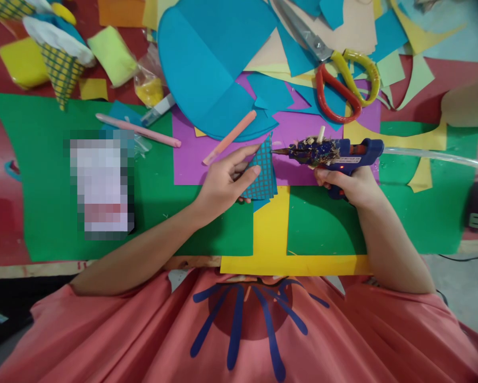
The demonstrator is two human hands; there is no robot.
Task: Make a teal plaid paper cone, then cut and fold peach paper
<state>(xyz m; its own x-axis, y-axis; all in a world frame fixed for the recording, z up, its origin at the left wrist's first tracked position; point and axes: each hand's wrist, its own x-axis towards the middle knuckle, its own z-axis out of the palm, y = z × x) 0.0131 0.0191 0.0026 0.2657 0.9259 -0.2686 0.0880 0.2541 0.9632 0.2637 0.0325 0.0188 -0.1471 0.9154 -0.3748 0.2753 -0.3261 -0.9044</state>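
Note:
My left hand pinches a folded blue checked paper piece between thumb and fingers, with several plain blue layers showing at its lower edge. Wrapped round the handle of a dark blue hot glue gun is my right hand. The gun's metal nozzle points left and meets, or nearly meets, the right edge of the checked piece; I cannot tell if they touch. A small red light glows on the gun. A clear glue stick extends from its back end.
Scissors with red and yellow handles lie on paper scraps at the upper right. A large blue paper circle is beyond my left hand. Two pink pens and a blurred-out rectangular object lie leftward. Green sheets cover the table.

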